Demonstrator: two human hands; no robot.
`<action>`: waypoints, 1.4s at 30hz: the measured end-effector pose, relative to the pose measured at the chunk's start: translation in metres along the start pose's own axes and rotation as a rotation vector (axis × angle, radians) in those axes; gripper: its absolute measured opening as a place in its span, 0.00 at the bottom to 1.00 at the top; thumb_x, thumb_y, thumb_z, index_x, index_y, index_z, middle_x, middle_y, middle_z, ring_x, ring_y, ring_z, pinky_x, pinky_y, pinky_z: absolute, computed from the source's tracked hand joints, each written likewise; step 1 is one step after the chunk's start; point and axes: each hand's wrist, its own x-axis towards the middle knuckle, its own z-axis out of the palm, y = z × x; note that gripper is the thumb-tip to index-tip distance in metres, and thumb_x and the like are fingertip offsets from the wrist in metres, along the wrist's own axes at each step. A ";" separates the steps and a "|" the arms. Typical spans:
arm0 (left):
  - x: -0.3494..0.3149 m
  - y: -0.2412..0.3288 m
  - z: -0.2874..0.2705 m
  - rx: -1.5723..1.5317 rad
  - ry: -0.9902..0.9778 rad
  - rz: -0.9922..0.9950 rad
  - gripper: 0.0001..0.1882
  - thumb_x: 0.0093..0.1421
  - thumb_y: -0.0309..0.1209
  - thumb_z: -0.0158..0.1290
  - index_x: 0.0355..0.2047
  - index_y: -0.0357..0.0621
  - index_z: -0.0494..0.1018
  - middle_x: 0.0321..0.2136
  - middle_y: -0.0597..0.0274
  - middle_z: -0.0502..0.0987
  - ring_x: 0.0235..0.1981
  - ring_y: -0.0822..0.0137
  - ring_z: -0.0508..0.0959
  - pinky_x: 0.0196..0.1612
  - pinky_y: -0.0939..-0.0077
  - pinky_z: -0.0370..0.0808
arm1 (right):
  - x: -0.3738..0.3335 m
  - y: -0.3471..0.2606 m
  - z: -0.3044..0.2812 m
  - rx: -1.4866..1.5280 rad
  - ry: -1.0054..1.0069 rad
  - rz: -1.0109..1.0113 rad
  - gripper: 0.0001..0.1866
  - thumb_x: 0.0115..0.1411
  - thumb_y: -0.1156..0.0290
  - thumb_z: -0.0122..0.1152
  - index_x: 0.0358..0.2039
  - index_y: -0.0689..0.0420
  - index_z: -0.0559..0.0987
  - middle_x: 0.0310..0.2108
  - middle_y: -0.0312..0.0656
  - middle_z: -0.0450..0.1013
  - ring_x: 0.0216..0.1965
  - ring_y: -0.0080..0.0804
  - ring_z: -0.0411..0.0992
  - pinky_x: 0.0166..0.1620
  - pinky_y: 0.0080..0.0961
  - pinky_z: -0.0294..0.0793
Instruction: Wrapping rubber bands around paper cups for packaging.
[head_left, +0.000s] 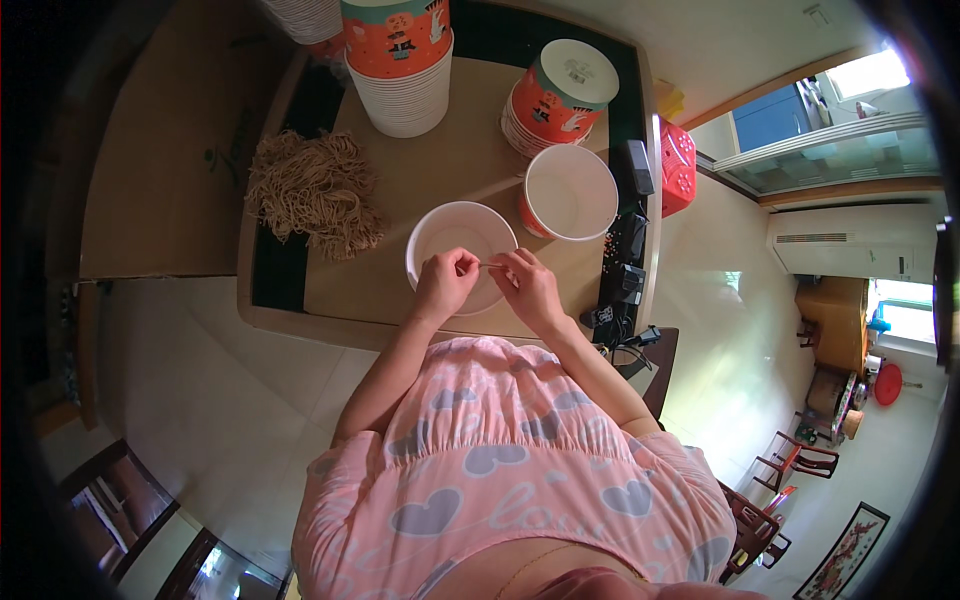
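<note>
Head: tan strand [488, 265] between both grips [448, 279] [529, 287]

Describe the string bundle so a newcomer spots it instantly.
Start from the table with the dark green border. Along its left side, left of the two open buckets, lies the string bundle. Unlike those smooth, round buckets, it is a loose, tangled tan heap.

Pink garment [560, 490] w/ grey hearts [428, 512], short slvs [335, 480] either side. Gathered seam [515, 441] across garment; gold chain [525, 563] inside its neckline.
</note>
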 end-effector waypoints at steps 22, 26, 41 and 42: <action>-0.019 0.045 -0.026 -0.222 -0.183 -0.059 0.05 0.56 0.26 0.56 0.27 0.36 0.76 0.22 0.63 0.78 0.23 0.78 0.74 0.29 0.81 0.71 | -0.006 -0.009 -0.017 0.163 0.059 -0.170 0.06 0.50 0.78 0.62 0.30 0.57 0.78 0.29 0.41 0.71 0.25 0.32 0.72 0.29 0.25 0.73; -0.032 0.056 -0.030 -0.275 -0.285 -0.090 0.04 0.55 0.24 0.56 0.26 0.36 0.75 0.21 0.70 0.75 0.23 0.83 0.71 0.28 0.85 0.69 | -0.016 0.001 -0.019 0.132 0.061 -0.209 0.08 0.49 0.81 0.63 0.31 0.58 0.78 0.31 0.40 0.71 0.27 0.30 0.71 0.28 0.23 0.72; -0.068 0.100 -0.011 -0.404 -0.568 -0.064 0.04 0.55 0.24 0.56 0.30 0.35 0.76 0.24 0.63 0.78 0.26 0.77 0.75 0.32 0.80 0.73 | -0.030 0.041 0.002 0.190 0.067 0.096 0.14 0.50 0.77 0.63 0.39 0.58 0.74 0.30 0.41 0.72 0.26 0.30 0.72 0.29 0.24 0.72; -0.068 0.097 -0.007 -0.404 -0.565 -0.063 0.04 0.55 0.24 0.56 0.30 0.35 0.76 0.24 0.63 0.78 0.26 0.77 0.75 0.32 0.80 0.73 | -0.033 0.045 0.004 0.190 0.065 0.093 0.14 0.50 0.77 0.63 0.39 0.58 0.74 0.30 0.41 0.72 0.26 0.30 0.72 0.29 0.24 0.72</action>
